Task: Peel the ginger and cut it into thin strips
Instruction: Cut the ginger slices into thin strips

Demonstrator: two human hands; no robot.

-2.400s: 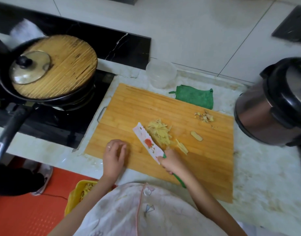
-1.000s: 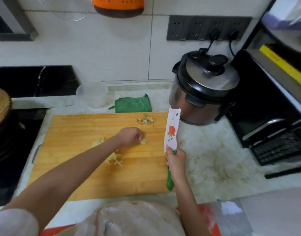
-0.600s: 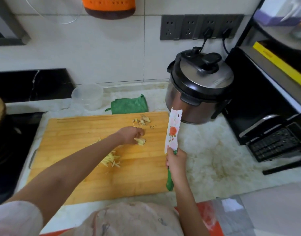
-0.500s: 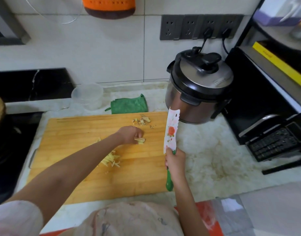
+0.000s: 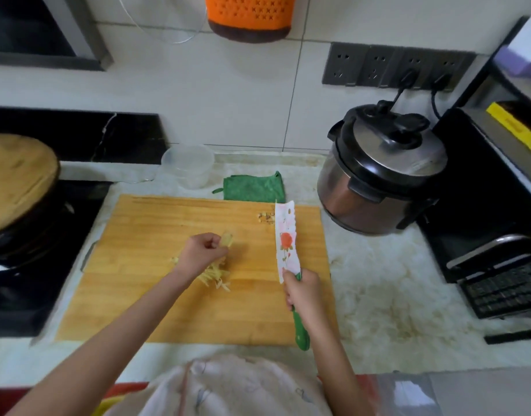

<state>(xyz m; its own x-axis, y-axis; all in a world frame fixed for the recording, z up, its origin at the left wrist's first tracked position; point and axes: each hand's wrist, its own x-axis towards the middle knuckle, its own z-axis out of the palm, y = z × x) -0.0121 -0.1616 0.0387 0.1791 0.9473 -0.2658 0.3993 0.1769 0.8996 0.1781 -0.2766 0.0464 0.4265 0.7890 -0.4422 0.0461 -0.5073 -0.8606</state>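
From my remote seat I look down on a rectangular bamboo cutting board [image 5: 168, 307] on a pale marble counter [image 5: 393, 295]. My left hand [image 5: 202, 251] hovers over the board's middle, fingertips pinched on a small pale-yellow slice of peeled ginger [image 5: 227, 238]. Just below that hand lies a loose heap of thin yellow ginger strips [image 5: 217, 277]. My right hand [image 5: 301, 292] is wrapped firmly around the green handle of a knife [image 5: 285, 243] with a white, rose-printed blade. The blade points away from me over the board's right side; whether its edge touches the wood I cannot tell. Small ginger peel scraps [image 5: 265, 218] sit beside the blade's tip. A folded green cloth [image 5: 253, 190] lies behind the board.
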